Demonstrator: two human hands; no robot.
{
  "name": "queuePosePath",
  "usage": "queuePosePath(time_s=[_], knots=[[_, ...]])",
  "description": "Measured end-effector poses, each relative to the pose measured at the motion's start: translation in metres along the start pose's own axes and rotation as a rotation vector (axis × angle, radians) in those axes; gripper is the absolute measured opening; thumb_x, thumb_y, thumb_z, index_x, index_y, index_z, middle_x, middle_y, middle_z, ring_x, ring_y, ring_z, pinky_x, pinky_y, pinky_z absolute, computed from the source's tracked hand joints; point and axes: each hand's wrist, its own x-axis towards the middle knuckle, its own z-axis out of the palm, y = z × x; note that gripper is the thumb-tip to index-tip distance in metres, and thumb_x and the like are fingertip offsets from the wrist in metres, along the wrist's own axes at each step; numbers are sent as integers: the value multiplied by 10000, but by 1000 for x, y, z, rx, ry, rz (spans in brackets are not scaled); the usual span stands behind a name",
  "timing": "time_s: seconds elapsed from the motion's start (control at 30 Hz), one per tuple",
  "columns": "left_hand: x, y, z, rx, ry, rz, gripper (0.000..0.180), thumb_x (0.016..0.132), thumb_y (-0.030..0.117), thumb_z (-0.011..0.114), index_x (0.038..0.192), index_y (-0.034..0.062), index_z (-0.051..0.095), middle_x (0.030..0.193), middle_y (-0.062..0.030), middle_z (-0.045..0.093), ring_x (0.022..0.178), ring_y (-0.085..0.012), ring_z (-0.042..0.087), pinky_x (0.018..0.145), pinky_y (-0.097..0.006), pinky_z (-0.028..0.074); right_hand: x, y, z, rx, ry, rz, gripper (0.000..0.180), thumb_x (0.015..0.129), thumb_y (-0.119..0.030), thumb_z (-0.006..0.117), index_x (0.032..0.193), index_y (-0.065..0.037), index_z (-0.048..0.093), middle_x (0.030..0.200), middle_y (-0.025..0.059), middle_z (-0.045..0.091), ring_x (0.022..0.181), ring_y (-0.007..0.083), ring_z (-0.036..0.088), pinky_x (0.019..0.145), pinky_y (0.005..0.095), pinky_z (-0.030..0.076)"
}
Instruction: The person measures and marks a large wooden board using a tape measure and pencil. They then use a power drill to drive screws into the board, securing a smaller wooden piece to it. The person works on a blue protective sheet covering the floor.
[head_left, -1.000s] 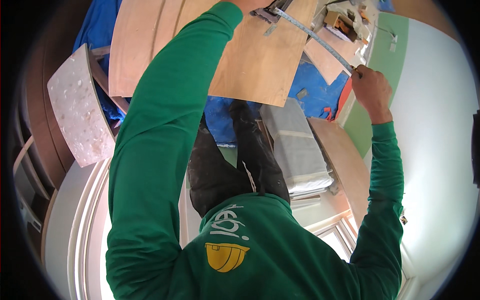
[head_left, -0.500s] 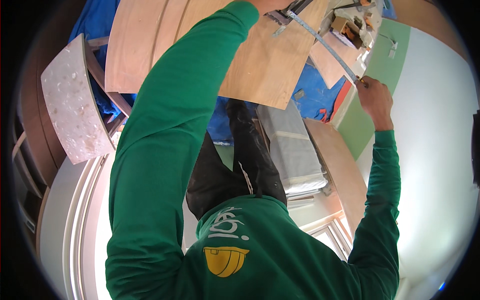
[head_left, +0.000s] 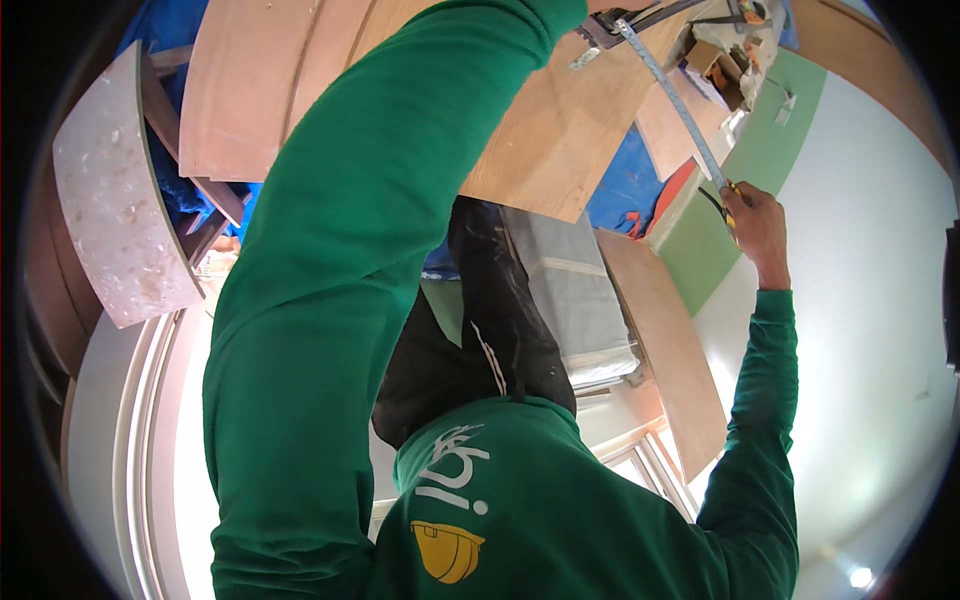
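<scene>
Tape measure blade (head_left: 668, 95) is stretched across the plywood sheet (head_left: 560, 140) – right hand (head_left: 752, 215) pinches its near end, left hand's out of frame so can't tell its fingers – looks mid-measurement, next needs it taut.

- You have a curved plywood sheet (head_left: 560, 150) as your work surface, resting on a wooden frame (head_left: 190, 170) over a blue tarp (head_left: 625, 185).
- A metal ruler (head_left: 668, 95) lies slanted across its far edge.
- Below, the floor (head_left: 760, 150) is green, carrying another plywood board (head_left: 670, 340) and a grey slab (head_left: 575, 290).
</scene>
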Motion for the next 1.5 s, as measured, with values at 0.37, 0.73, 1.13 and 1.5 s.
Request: queuePosePath(time_s=[0.37, 0.73, 1.13, 1.5], knots=[[0, -10, 5, -63, 34, 119, 203, 938, 155, 734, 986, -24, 819, 1017, -267, 797, 991, -414, 790, 836, -477, 633, 0, 0, 1, 196, -48, 24, 366, 1027, -323, 671, 842, -8, 671, 624, 49, 507, 538, 131, 467, 521, 353, 384], [-2, -4, 4, -177, 97, 58, 220, 995, 143, 690, 1037, -42, 802, 1060, -265, 793, 1028, -417, 782, 870, -478, 627, 5, 3, -1, 355, -182, 95, 349, 1018, -292, 688, 842, 8, 682, 671, 7, 546, 581, 95, 469, 537, 316, 378], [-3, -1, -2, -147, 23, 10, 247, 1036, 138, 650, 1063, -55, 802, 1092, -274, 791, 1041, -402, 786, 871, -469, 634, 7, 5, -9, 368, -218, 82, 321, 1015, -272, 681, 867, 12, 709, 695, 16, 573, 607, 98, 479, 573, 298, 383], [-4, -6, 1, -211, 81, 66, 239, 1007, 126, 645, 1027, -44, 812, 1048, -278, 793, 1032, -414, 785, 891, -486, 624, 5, -4, -17, 463, -323, 141, 307, 1029, -257, 701, 909, 24, 726, 770, 36, 656, 678, 104, 611, 638, 262, 480]])
